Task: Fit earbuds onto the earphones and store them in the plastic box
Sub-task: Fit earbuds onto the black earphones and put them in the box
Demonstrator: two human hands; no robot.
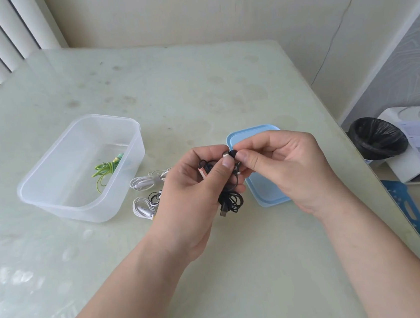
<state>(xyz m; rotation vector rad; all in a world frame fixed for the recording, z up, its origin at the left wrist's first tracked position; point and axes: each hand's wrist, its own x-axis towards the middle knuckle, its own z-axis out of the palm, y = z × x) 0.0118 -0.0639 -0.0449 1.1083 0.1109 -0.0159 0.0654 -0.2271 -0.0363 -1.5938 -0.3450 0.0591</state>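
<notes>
Pinching a small black earbud (233, 153) between thumb and forefinger, your right hand (280, 166) presses it toward the metal tip of the black earphones (230, 198), which your left hand (193, 184) holds bunched in a closed grip above the middle of the table (195, 87). The left thumb pins the earpiece just below its tip, most likely to keep it from turning while the bud is worked on; the rest of the black cord hangs in loose loops under the palm, its plug dangling clear of the table. Both wrists are raised and turned inward, forearms coming in from the near edge, so the join sits straight before you. Whether the bud is already seated on the tip cannot be told from here.

To the left stands the clear plastic box (35, 178), open, with green earphones (105, 168) already coiled inside. Between the box and your left hand lie two sets of white earphones (141, 183), within easy reach and, by the look of it, waiting their turn. The blue lid (262, 192) lies on the table under your right hand, out of the box's way. Farther right, off the table, a black-lined bin (376, 137) stands on the floor.
</notes>
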